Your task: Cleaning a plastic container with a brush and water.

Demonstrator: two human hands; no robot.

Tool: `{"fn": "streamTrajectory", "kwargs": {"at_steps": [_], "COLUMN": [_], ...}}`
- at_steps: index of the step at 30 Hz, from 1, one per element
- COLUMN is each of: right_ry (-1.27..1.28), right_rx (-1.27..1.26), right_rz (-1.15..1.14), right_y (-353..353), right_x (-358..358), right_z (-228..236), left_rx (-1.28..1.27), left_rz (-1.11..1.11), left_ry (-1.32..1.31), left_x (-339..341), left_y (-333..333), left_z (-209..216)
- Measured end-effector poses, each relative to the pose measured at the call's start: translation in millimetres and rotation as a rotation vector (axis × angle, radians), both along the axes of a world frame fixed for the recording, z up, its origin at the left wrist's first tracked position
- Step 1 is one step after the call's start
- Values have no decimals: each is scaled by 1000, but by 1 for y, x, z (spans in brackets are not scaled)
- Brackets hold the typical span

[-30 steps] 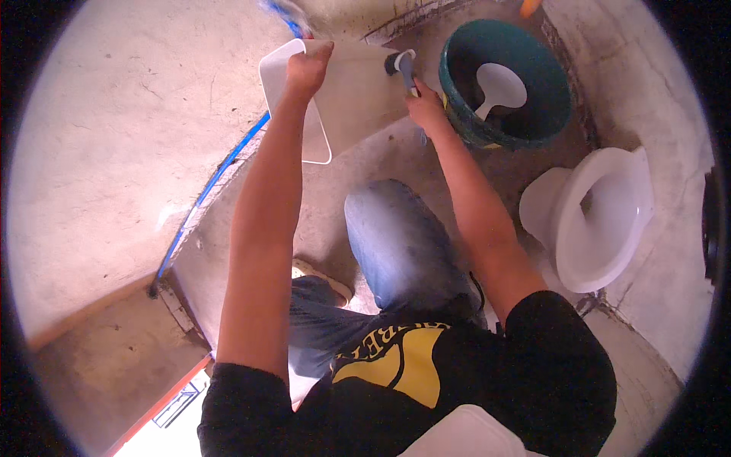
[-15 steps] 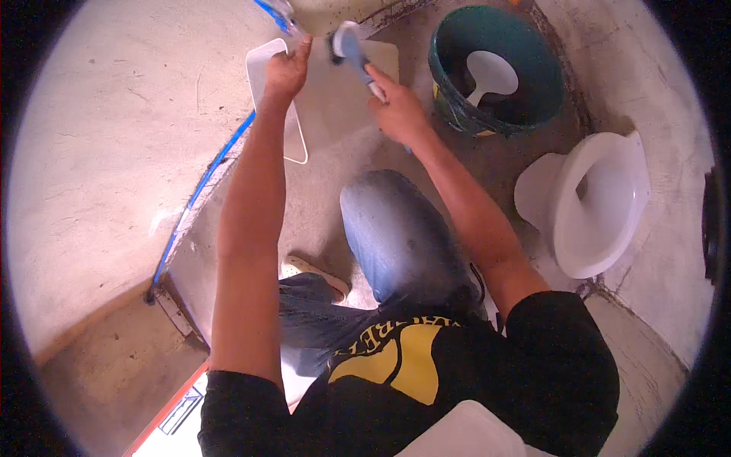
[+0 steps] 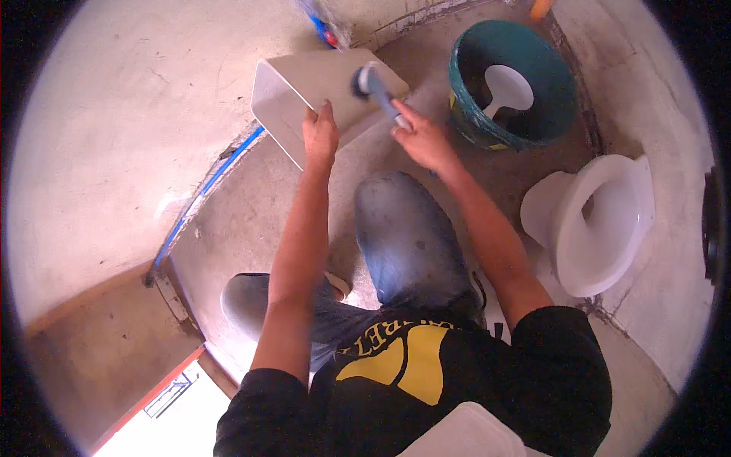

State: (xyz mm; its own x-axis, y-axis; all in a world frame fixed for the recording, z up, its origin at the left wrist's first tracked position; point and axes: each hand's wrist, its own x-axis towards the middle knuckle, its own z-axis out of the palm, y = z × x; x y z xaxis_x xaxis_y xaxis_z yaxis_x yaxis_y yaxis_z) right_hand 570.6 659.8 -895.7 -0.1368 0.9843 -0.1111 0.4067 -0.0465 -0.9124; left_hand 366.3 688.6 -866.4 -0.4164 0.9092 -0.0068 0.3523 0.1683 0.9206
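Observation:
A white rectangular bin (image 3: 312, 70) lies tipped on the floor, its open end turned toward the lower left. My left hand (image 3: 321, 139) grips the bin's near rim, thumb on the outside and the other fingers partly hidden by the wall. In my right hand (image 3: 425, 141) is the handle of a blue-grey scrub brush (image 3: 378, 91). Its dark bristles are over the bin's upper side and look slightly blurred. Whether the bristles press on the surface I cannot tell.
Right of the bin stands a green bucket (image 3: 461, 68) with a white dipper (image 3: 509, 87) inside. A white toilet bowl (image 3: 567, 244) is farther right. Along the left wall's foot runs a blue pipe (image 3: 217, 177). Clear plastic with blue and red parts (image 3: 327, 32) lies behind the bin.
The bin has turned, so its open end now shows more. My left hand has come nearer and to the right along its rim. The brush has shifted slightly right and nearer.

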Motion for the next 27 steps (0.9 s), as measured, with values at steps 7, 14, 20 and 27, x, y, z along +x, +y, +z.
{"fn": "streamTrajectory", "kwargs": {"at_steps": [7, 14, 20, 27], "right_ry": [-138, -181, -230, -315], "right_rx": [-137, -104, -79, -29], "right_rz": [52, 38, 91, -151], "right_y": [3, 11, 11, 21], "right_x": [8, 9, 12, 8], "right_z": [15, 31, -1, -81], "left_rx": [-243, -216, -198, -98], "left_rz": [6, -48, -59, -29], "left_ry": [41, 261, 367, 485], "left_x": [-13, -7, -23, -88], "left_y": [12, 9, -22, -60], "left_z": [23, 26, 38, 58]}}
